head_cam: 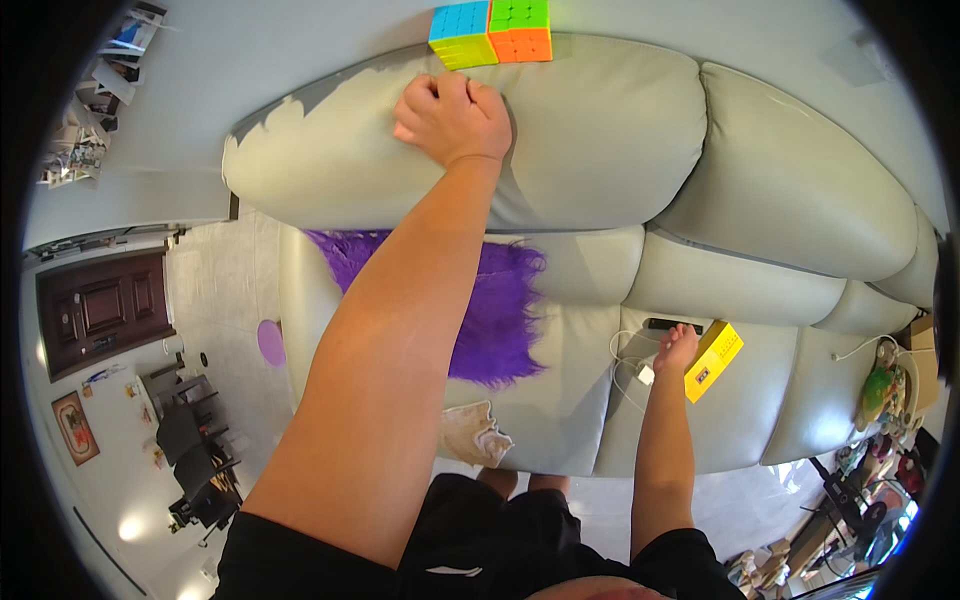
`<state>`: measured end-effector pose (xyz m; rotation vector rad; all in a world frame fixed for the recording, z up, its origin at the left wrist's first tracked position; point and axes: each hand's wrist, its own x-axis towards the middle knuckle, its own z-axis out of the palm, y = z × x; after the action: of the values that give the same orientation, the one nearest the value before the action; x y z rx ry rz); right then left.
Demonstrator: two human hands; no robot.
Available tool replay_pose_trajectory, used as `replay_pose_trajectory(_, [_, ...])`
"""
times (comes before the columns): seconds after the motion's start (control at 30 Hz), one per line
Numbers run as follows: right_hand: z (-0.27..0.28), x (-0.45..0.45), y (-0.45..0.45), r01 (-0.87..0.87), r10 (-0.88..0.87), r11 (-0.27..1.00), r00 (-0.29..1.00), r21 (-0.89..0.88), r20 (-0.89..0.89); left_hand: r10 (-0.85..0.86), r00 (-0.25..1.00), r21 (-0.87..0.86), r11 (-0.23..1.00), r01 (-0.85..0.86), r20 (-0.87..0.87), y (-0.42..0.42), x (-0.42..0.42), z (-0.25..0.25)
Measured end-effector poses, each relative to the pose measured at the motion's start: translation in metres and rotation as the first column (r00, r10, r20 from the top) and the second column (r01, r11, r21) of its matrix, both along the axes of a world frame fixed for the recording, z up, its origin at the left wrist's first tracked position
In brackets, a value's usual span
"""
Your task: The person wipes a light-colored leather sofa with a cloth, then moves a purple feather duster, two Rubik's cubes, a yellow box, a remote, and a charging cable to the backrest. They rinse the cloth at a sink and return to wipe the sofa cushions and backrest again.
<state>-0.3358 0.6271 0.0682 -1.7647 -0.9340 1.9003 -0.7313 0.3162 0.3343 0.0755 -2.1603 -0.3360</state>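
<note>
My left hand [455, 116] is closed in a fist and rests on the sofa's backrest cushion, just below two twisty puzzle cubes; nothing shows in it. One cube [463, 31] has blue and yellow faces, and the cube beside it [521, 31] has green and orange ones. On the seat at the right, my right hand [676, 348] is at a black remote control [664, 324], beside a yellow box [712, 361]. Whether its fingers grip anything cannot be told. A white charger [645, 374] with a white cable lies just left of that hand.
A purple furry cover [502, 322] and a crumpled beige cloth [476, 433] lie on the pale leather sofa [564, 405]. Toys [879, 394] and a cardboard box sit at its far right. A purple round object [271, 343] stands on the floor at left.
</note>
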Motion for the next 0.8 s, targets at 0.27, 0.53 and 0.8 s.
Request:
replay_pose_trajectory(0.27, [-0.056,-0.043,-0.006,0.248,-0.143,0.919,0.934,-0.306,0.326,-0.025,1.0,0.014,1.0,0.025,0.01,-0.001,0.003,-0.001])
replay_pose_trajectory(0.53, [-0.07,-0.033,-0.015,0.115,-0.105,0.938,0.993,-0.327,0.047,-0.035,0.999,0.043,0.998,0.035,0.017,0.003,0.004,0.001])
replay_pose_trajectory(0.8, [0.06,-0.044,-0.08,0.039,-0.048,0.995,0.995,0.093,0.091,-0.066,0.996,0.095,0.994,0.061,0.051,0.003,0.005,0.001])
